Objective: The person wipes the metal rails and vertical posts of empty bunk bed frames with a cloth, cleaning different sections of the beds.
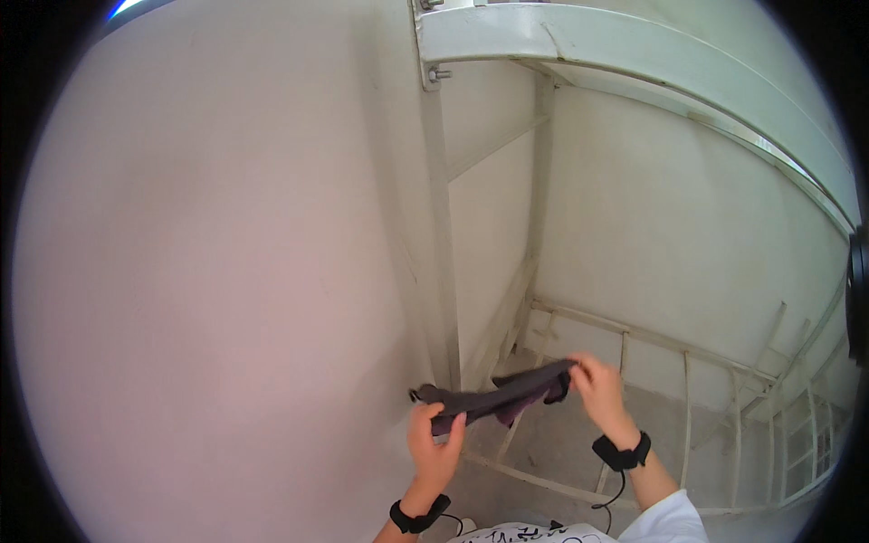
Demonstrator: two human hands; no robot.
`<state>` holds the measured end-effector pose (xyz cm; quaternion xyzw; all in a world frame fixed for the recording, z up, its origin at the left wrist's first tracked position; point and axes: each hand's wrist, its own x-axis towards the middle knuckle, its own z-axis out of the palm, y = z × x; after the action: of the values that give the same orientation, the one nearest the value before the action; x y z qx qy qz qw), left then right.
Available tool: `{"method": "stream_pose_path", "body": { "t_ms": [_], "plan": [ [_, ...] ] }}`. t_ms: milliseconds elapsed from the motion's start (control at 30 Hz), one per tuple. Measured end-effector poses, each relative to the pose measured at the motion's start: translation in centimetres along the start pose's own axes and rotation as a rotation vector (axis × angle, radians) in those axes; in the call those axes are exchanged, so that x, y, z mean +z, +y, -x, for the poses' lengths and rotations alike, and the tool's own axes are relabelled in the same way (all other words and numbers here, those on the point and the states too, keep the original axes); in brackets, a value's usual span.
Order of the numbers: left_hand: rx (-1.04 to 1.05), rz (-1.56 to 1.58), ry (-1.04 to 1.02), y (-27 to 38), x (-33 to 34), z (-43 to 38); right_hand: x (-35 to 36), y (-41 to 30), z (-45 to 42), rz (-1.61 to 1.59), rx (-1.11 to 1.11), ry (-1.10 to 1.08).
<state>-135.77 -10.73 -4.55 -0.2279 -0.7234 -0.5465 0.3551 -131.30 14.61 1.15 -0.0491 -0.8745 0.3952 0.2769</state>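
A dark grey and purple piece of cloth [499,399] stretches between my two hands, gathered into a long bunch. My left hand [434,441] grips its left end, thumb and fingers on either side. At the right end, the fingertips of my right hand [601,394] pinch the cloth's upper edge. The fabric sags a little in the middle, and a purple fold hangs below the grey part. What kind of item it is, I cannot tell. Each wrist wears a black strap with a small box and a cable.
A pale metal bunk frame stands ahead, with a post [441,237] near the wall [204,271] on my left. Its upper rail [611,41] crosses overhead, with a bolt [440,75] sticking out. The lower slats [687,421] lie beneath and beyond my hands, above a grey floor [557,448].
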Motion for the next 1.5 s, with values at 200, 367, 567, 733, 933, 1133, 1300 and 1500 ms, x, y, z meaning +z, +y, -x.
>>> {"method": "stream_pose_path", "body": {
  "t_ms": [200, 367, 567, 733, 933, 1133, 1300, 1500],
  "plan": [
    [0.222, -0.047, 0.294, 7.8, 1.1, -2.2, -4.2, -6.1, -3.1, -0.540, -0.523, 0.267],
    [0.256, -0.009, 0.402, 17.2, 4.5, -2.1, -9.5, -11.1, -1.4, -0.996, -0.537, 0.099],
    [0.588, -0.184, 0.313, 26.9, 3.3, -11.6, -10.7, -19.2, -1.9, -0.852, -0.789, 0.068],
    [0.443, 0.055, 0.272, 27.9, 5.4, -6.6, -11.5, -17.2, 2.5, -0.596, -1.021, 0.218],
    [0.313, -0.079, 0.246, 29.0, 4.8, 3.8, -12.1, -12.2, 10.7, -0.671, -0.989, 0.027],
    [0.224, -0.035, 0.178, 31.2, 6.7, 10.3, -15.7, -8.2, 14.9, -0.566, -1.014, 0.030],
    [0.439, -0.135, 0.196, 41.2, 3.4, 3.8, -24.6, -17.2, 12.9, -0.509, -1.210, 0.186],
    [0.665, -0.188, 0.149, 48.8, 0.9, 3.6, -27.7, -18.2, 17.9, -0.782, -1.158, 0.137]
  ]
}}
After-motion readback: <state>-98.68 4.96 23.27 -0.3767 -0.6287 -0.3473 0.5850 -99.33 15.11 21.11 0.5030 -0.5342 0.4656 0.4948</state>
